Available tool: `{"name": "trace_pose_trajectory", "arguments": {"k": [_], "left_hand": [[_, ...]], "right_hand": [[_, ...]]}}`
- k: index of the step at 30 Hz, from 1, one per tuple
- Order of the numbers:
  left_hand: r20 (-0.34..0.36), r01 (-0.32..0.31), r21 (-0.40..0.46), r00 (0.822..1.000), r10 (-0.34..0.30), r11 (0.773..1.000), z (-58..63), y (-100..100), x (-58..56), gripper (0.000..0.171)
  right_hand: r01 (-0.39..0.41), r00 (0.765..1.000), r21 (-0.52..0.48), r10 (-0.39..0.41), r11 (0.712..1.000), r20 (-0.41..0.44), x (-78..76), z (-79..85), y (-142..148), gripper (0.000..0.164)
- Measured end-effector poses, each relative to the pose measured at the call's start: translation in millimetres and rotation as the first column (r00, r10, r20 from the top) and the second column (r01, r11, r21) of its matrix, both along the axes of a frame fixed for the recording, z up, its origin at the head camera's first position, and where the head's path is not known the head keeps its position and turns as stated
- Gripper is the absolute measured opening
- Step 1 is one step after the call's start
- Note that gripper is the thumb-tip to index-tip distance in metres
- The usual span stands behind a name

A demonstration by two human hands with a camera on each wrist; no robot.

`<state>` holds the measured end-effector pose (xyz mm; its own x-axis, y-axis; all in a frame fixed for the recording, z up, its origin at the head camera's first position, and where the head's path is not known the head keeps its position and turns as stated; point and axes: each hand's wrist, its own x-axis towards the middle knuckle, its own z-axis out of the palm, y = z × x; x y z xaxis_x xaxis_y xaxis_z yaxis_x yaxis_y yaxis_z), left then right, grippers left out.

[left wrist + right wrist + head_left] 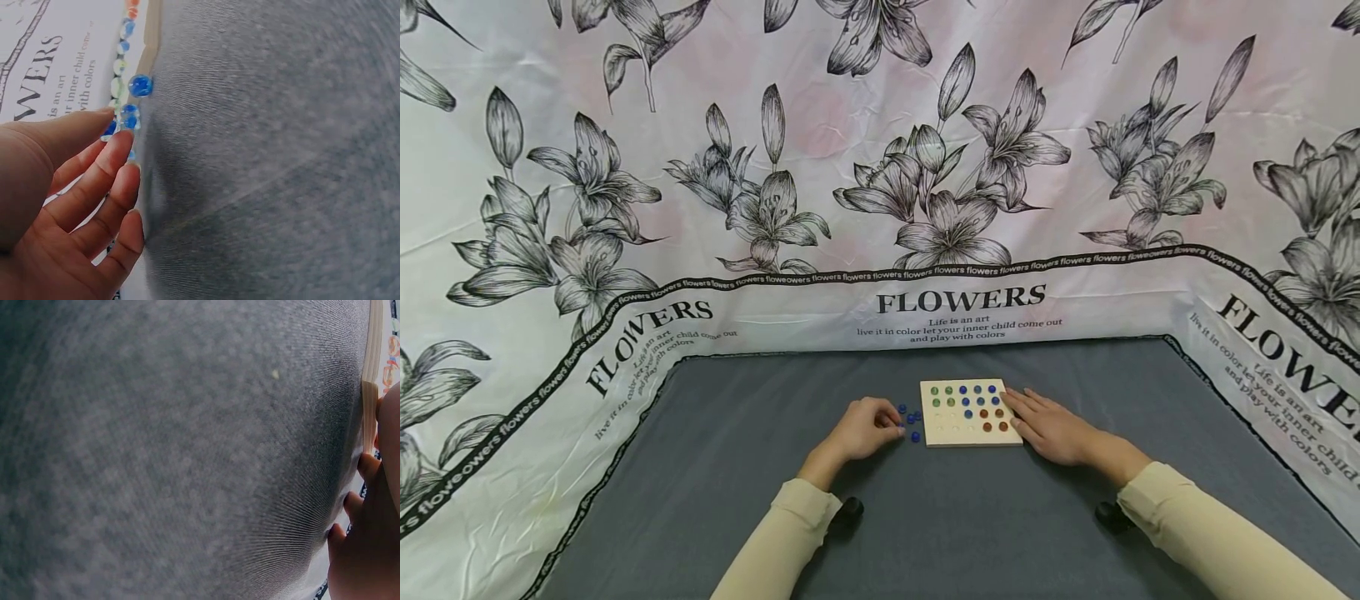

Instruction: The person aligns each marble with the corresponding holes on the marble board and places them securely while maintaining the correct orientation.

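Grey tabletop (pixel 970 533) filling the lower frame, and there's the pale board (pixel 955 438), just right of centre, with green, blue and brown seated marbles (pixel 963 390). Right hand (pixel 1052 427) now: fingers stretched out, touching the board's right edge, where a hard shove could slide or tip it and unseat the marbles! Across on the left, the left hand (pixel 862 427), fingers bent, thumb and forefinger right by the loose blue marbles (pixel 915 437); whether one's pinched, I can't tell. They're round, with no rim around them: one clumsy brush might scatter them.
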<state>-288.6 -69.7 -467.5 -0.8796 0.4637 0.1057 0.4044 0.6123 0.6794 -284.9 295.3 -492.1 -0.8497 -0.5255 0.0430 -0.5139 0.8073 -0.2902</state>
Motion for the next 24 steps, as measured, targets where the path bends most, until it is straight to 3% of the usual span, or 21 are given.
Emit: {"name": "trace_pose_trajectory", "arguments": {"k": [11, 24], "left_hand": [[-0.003, -0.011, 0.045, 1.0, 0.011, 0.999, 10.3, 3.3, 0.2, 0.015], [0.009, 0.021, 0.069, 1.0, -0.022, 0.997, 19.0, 20.6, 2.1, 0.016]], "right_hand": [[-0.037, 0.997, -0.026, 0.035, 0.999, -0.064, 4.5, 3.3, -0.7, 0.055], [-0.001, 1.0, -0.007, 0.001, 1.0, 0.002, 10.9, 12.9, -5.6, 0.054]]}}
